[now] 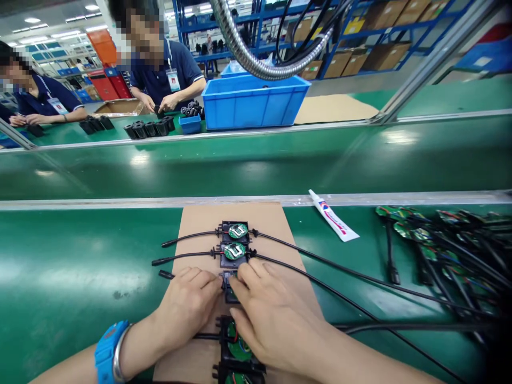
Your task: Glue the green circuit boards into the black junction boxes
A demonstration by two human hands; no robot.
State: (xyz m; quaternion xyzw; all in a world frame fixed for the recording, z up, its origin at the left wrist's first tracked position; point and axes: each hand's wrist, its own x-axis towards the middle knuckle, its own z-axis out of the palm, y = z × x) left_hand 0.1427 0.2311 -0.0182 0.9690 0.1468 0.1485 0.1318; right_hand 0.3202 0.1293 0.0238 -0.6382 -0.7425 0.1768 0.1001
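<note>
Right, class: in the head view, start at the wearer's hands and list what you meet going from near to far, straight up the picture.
Hands on a small black housing → housing with green round board → second such housing → metal rail → green conveyor belt → blue bin → blue shelving.

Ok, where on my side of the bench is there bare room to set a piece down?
The green mat left of the cardboard sheet is bare. A smaller patch lies between the cardboard's right edge and the white tube. Crowded: the pile of cabled boards at right, and the cardboard under the left hand and right hand, lined with black housings.
</note>
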